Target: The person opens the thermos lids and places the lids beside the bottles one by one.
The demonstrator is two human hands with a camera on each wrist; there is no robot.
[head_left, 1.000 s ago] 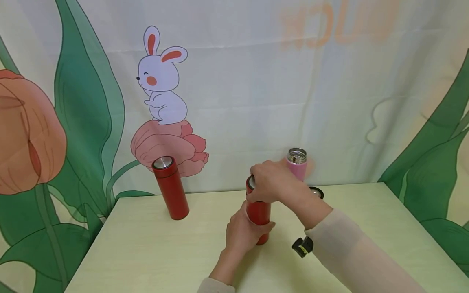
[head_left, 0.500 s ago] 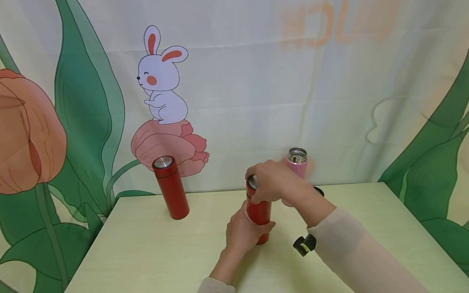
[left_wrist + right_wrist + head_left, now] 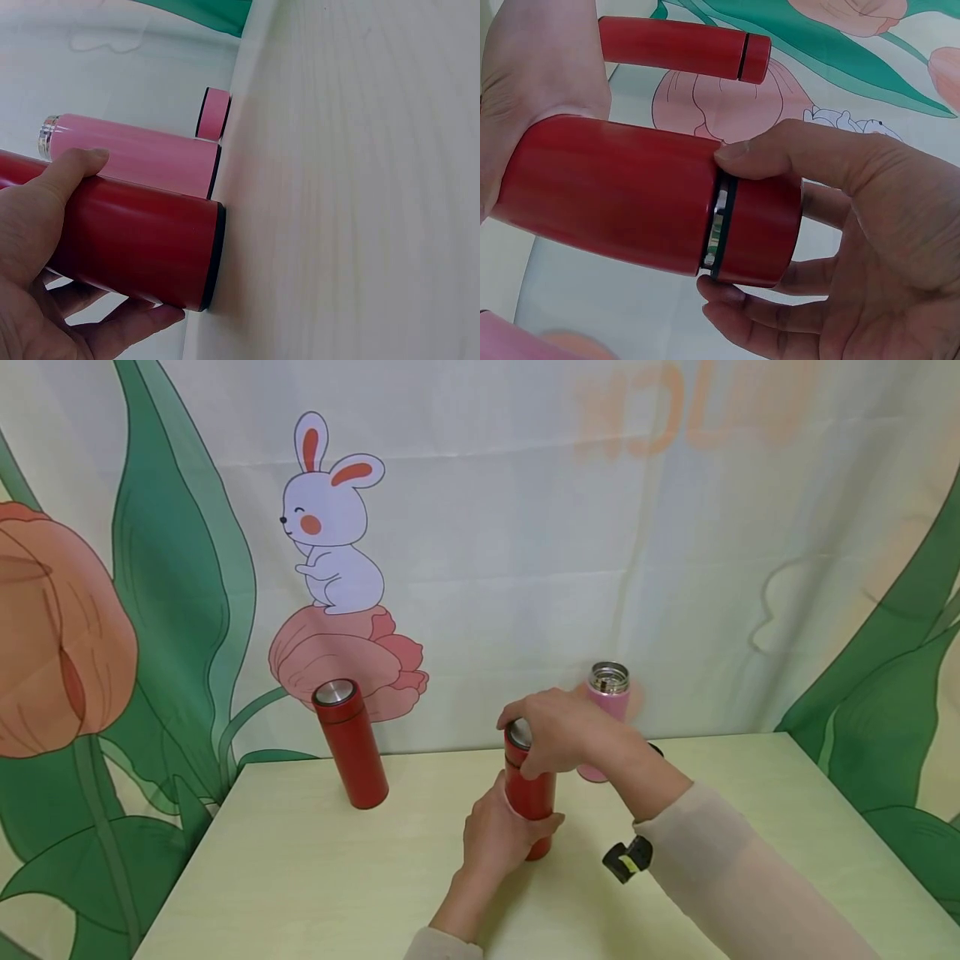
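A red thermos (image 3: 531, 795) stands upright on the table, and my left hand (image 3: 491, 833) grips its lower body. My right hand (image 3: 558, 728) holds its red lid (image 3: 761, 232) from above, thumb on one side and fingers on the other. In the right wrist view a strip of shiny metal neck (image 3: 718, 229) shows between lid and body. Close behind it is an open pink thermos (image 3: 154, 154), its metal mouth bare. The pink lid (image 3: 215, 114) lies on the table beyond that; in the head view my right forearm hides most of it.
Another red thermos (image 3: 352, 758), lid on, stands at the back left of the pale table (image 3: 315, 877). A printed curtain (image 3: 487, 568) hangs right behind the table's far edge. A small black device (image 3: 626, 860) is worn at my right wrist.
The fingers of my right hand have shifted round the lid, and the right wrist has moved slightly right, covering more of the pink lid. My left hand and the thermoses stay put.
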